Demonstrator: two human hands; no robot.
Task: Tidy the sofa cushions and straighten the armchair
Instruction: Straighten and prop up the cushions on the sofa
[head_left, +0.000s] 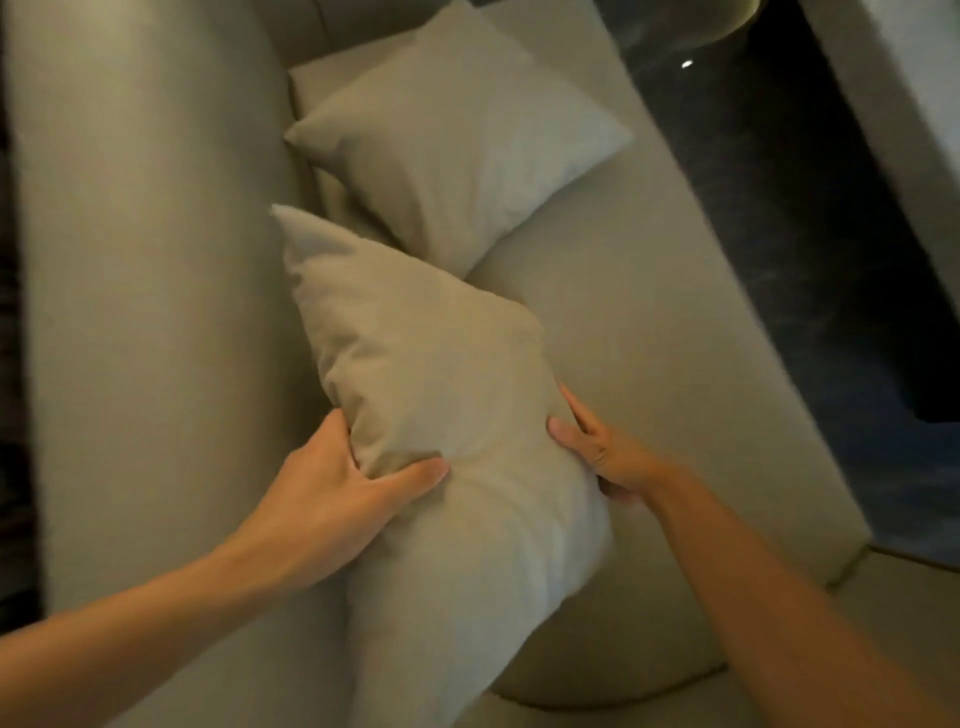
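I look down on a beige sofa (649, 322). A beige cushion (431, 364) stands on its seat, tilted, one corner pointing up towards the backrest. My left hand (332, 493) grips its left edge, thumb pressed into the fabric. My right hand (602, 447) squeezes its right edge, fingers partly hidden behind it. A second, paler cushion (457, 140) leans farther along the seat against the backrest; its lower corner is tucked behind the one I hold.
The rounded sofa backrest (145, 291) runs down the left side. A dark floor (810, 249) lies beyond the seat's front edge on the right. Another pale upholstered piece (904, 124) stands at the top right.
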